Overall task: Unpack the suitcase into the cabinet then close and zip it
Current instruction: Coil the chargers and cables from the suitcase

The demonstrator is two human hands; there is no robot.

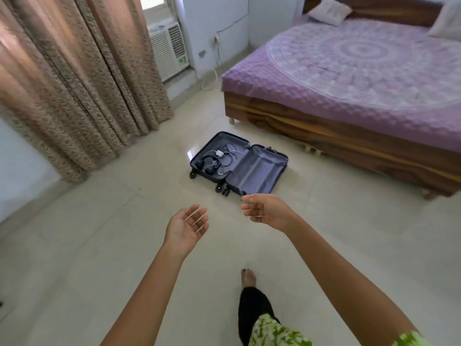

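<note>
Suitcase [239, 164] first: it lies flat and fully opened on the pale tiled floor [99, 245], ahead of you, just beside the foot corner of the bed [349, 96]. Its left half holds a dark pair of headphones [207, 164] tangled with black and white cables [225, 156] and a small white charger [220, 153]. Its right half shows only grey lining. The black wheels [222, 191] point toward you along the near edge.

Your left hand [185, 228] hangs in the air short of the case, palm turned up and inward, its fingers [199, 218] loosely spread and slightly bent, holding nothing. Your right hand [265, 211] is raised a little nearer the case, just over its near right corner from this view, fingers relaxed and a little apart, also holding nothing. Neither hand touches the case.

Below your arms, your bare right foot [248, 278] is stepped forward on the tiles.

Farther out, the bed carries a purple patterned bedspread and pale pillows [329, 11] at its head. Brown patterned curtains [74, 83] hang on your left, with a white air-conditioner unit [169, 49] set in the wall beside them.
</note>
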